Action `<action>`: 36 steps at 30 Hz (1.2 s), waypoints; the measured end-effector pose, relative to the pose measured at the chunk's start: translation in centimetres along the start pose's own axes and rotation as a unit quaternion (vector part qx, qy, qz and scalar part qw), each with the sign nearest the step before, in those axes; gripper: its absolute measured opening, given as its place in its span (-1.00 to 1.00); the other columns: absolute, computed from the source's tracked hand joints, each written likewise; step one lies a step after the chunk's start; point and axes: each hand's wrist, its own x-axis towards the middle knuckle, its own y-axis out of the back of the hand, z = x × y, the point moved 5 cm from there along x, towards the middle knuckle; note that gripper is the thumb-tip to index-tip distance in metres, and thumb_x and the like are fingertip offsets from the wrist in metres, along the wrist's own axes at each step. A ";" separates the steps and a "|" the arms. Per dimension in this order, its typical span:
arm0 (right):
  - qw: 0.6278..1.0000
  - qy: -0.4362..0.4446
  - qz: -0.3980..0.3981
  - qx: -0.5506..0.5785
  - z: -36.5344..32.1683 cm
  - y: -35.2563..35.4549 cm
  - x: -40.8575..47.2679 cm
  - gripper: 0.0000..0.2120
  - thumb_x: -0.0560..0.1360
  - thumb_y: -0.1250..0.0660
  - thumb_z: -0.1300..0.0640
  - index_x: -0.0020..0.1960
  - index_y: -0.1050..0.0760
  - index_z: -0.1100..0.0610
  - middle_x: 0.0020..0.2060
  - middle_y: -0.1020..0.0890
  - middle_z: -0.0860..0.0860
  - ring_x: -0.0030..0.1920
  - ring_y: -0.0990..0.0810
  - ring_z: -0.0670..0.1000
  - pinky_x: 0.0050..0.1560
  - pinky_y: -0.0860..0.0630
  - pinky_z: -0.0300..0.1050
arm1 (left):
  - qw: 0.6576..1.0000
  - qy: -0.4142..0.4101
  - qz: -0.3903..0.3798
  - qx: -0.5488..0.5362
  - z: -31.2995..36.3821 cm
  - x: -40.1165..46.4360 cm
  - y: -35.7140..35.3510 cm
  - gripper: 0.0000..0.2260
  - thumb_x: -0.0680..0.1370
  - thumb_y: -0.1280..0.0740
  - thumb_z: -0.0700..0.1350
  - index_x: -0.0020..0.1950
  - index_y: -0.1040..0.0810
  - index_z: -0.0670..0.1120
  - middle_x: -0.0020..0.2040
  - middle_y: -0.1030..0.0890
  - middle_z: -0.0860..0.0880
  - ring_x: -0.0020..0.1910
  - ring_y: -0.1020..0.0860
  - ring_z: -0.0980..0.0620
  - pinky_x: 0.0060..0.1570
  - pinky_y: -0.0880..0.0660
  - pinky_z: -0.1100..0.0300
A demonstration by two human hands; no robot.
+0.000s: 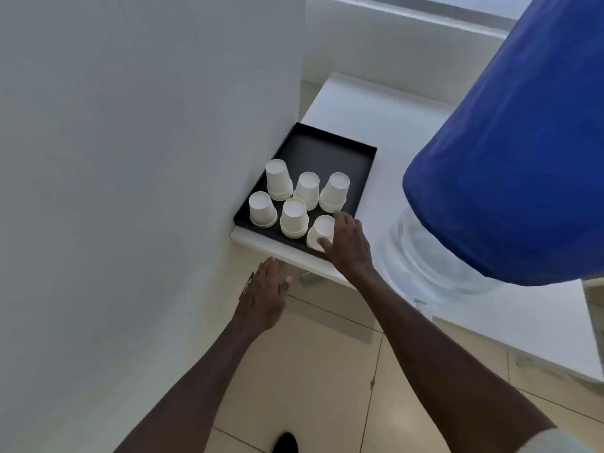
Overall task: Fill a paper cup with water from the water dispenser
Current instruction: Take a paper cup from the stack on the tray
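a white, smooth surface (402,132) runs from the far corner toward the near right, set against a pale grey wall (130,158) on the left. beneath and in front of it lies a floor of beige square tiles (327,371) with thin dark joints. a bright window ledge (408,14) crosses the top of the view.

a shallow black rectangular tray (327,148) sits at the left end of the surface, tight against the wall, its near edge close to the surface's front edge. six stacks of upside-down white paper cups (307,188) stand in its near half, in two rows of three; the far half of the tray is bare.

the right hand (348,243) reaches over the tray's near right corner and closes around the nearest right white paper cup stack (322,230), thumb on the near side and fingers over the far side. whether a single cup or several are gripped cannot be told. the left hand (264,295) hovers below the surface's front edge, over the floor, fingers spread wide and holding nothing.

to the right, a large water bottle under a blue fabric cover (510,158) stands inverted on the clear ribbed plastic collar (425,266) of the water dispenser. the cover hides the bottle and is cut off by the top and right edges. the dispenser's taps are out of view. a small grey fitting (310,277) shows under the surface, too blurred to identify. a dark shoe tip (286,443) is cut off at the bottom edge.
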 end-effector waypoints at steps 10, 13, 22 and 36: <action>1.000 -0.015 0.027 -0.002 -0.1 -2.0 1.5 -0.52 0.48 -0.45 0.10 0.33 -0.40 0.17 0.20 -0.56 0.11 0.19 -0.49 0.17 0.01 -0.50 0.05 | 0.999 0.001 0.016 -0.045 -1.1 0.6 -0.4 -0.50 0.65 -0.11 0.06 0.53 -0.18 -0.14 0.55 -0.24 -0.12 0.54 -0.17 -0.04 0.47 -0.13 0.10; 0.999 -0.018 0.038 0.012 0.0 -1.6 1.7 -0.54 0.47 -0.46 0.09 0.29 -0.41 0.17 0.19 -0.58 0.12 0.18 -0.50 0.17 0.01 -0.52 0.06 | 0.998 0.000 0.014 -0.054 -1.2 0.7 -0.5 -0.51 0.65 -0.11 0.06 0.53 -0.19 -0.14 0.54 -0.26 -0.13 0.53 -0.19 -0.04 0.45 -0.13 0.12; 0.989 -0.003 0.120 0.092 -1.1 3.6 -0.1 -0.44 0.47 -0.45 0.08 0.40 -0.37 0.18 0.29 -0.55 0.12 0.28 -0.49 0.16 0.15 -0.51 0.04 | 0.989 0.010 0.050 -0.136 1.8 1.7 -0.1 -0.54 0.65 -0.13 0.04 0.47 -0.29 -0.19 0.45 -0.40 -0.17 0.44 -0.35 -0.10 0.34 -0.23 0.16; 0.873 -0.151 0.091 0.454 4.3 5.6 -12.1 -0.44 0.54 -0.40 0.22 0.48 -0.29 0.08 0.31 -0.53 0.05 0.23 -0.57 0.00 -0.02 -0.55 -0.42 | 0.794 0.102 -0.121 -0.586 9.4 0.2 -0.6 -0.46 0.37 -0.44 0.30 0.21 -0.59 -0.01 0.13 -0.68 -0.17 0.12 -0.65 -0.13 0.09 -0.58 -0.03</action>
